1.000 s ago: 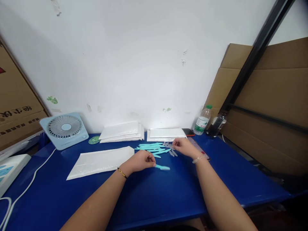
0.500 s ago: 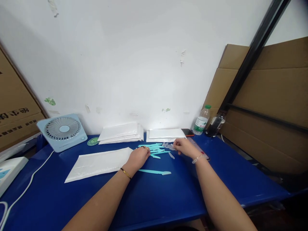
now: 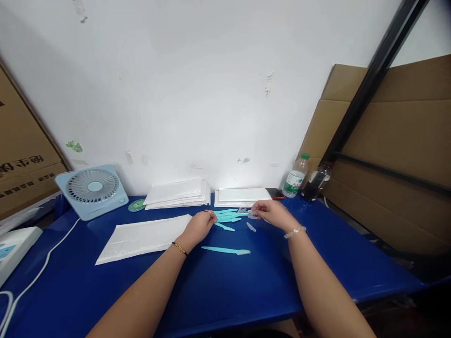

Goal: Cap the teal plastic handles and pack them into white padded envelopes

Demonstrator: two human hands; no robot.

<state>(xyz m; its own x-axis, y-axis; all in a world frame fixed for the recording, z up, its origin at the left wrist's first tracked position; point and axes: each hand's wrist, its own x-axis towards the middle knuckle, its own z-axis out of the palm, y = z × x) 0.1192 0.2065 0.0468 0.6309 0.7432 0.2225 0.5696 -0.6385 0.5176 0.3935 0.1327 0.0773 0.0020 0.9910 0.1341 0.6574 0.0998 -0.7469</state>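
Note:
My left hand [image 3: 198, 230] is closed in a pinch on the handle end of a teal eyebrow razor [image 3: 232, 216], at the left side of a small pile. The razor points to the right, toward my right hand [image 3: 272, 215]. That hand's thumb and fingers are pinched together on what looks like a small clear blade cap [image 3: 252, 212], mostly covered by the fingertips. Several more teal razors lie loosely around the left fingertips. One loose clear cap [image 3: 251, 227] rests below the right hand. A single teal razor with its tip covered [image 3: 225, 250] lies apart, nearer to me.
A white padded envelope [image 3: 141, 239] lies left of my left hand. Stacks of white envelopes [image 3: 174, 193] and white packs [image 3: 243, 195] stand along the wall. A blue fan [image 3: 94, 188], a phone [image 3: 275, 193], a water bottle [image 3: 296, 176] and a dark jar [image 3: 316, 183] surround the blue table [image 3: 232, 291].
My left hand has drawn slightly left and up from the pile, its pinch now showing on a razor. The right hand has shifted slightly, still among the clear caps. The lone razor stays put.

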